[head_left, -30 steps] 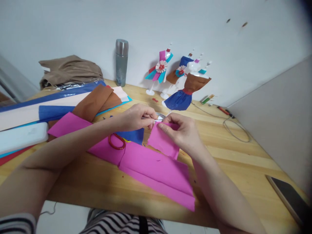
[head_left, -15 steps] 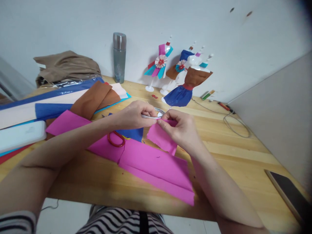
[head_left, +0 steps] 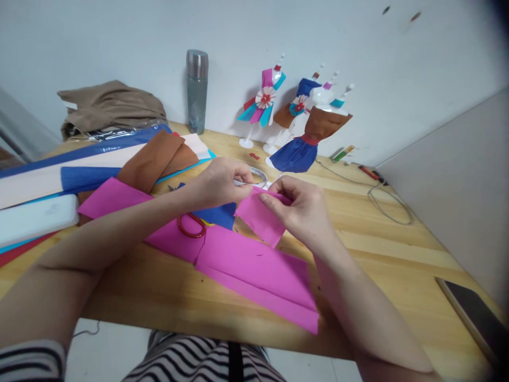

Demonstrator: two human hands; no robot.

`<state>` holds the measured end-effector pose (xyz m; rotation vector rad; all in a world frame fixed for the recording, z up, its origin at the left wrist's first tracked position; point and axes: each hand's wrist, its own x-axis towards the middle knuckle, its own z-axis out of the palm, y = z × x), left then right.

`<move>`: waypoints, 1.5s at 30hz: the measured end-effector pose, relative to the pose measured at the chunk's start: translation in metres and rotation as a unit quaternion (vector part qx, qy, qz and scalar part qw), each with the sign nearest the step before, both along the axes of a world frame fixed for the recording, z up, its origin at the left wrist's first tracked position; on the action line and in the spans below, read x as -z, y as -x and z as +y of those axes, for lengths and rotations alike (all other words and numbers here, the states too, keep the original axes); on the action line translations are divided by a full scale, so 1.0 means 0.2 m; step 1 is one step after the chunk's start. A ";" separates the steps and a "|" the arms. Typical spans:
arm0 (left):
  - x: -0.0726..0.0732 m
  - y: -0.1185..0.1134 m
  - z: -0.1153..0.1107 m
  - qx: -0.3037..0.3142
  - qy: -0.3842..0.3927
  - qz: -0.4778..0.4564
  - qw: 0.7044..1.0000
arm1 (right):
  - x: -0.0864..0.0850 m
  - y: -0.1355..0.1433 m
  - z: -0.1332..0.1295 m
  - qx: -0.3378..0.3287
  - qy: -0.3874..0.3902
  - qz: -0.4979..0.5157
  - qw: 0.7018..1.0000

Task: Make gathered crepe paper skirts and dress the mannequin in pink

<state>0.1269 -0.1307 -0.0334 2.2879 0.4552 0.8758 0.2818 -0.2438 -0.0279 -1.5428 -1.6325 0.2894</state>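
Note:
My left hand [head_left: 228, 182] is closed around the near side of a roll of tape [head_left: 260, 175], whose ring shows beyond the fingertips. A small pink crepe paper piece [head_left: 262, 216] with a ragged left edge hangs from my right hand [head_left: 304, 204]. The right thumb and fingers pinch its upper edge, close to the left fingertips. Just below lies a larger pink paper sheet [head_left: 254, 270], with a fold line along its near part. Red-handled scissors [head_left: 191, 225] rest by my left forearm, on blue and pink paper; their blades are mostly hidden.
Several small white dress-form stands in paper outfits, one in a brown and blue dress [head_left: 296, 154], stand by the wall. A thermos flask [head_left: 196, 93], layered paper sheets [head_left: 159, 156], a white case [head_left: 37, 218] and brown cloth [head_left: 115, 106] are left. A phone [head_left: 473, 318] lies right.
My fingertips have drawn slightly apart. The tape roll has tilted, so more of its ring shows, and the small pink piece has turned a little. The whole view has shifted slightly.

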 end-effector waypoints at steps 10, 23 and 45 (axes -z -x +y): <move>-0.07 0.00 0.00 0.017 0.226 0.071 0.971 | 0.03 -0.07 0.06 -0.012 0.050 0.076 0.996; -0.08 0.01 -0.01 0.018 0.235 0.096 0.967 | 0.02 -0.08 0.06 -0.030 0.122 0.140 0.982; -0.02 0.00 -0.04 0.008 0.019 -0.008 1.000 | 0.02 0.00 0.02 -0.014 -0.004 0.080 0.997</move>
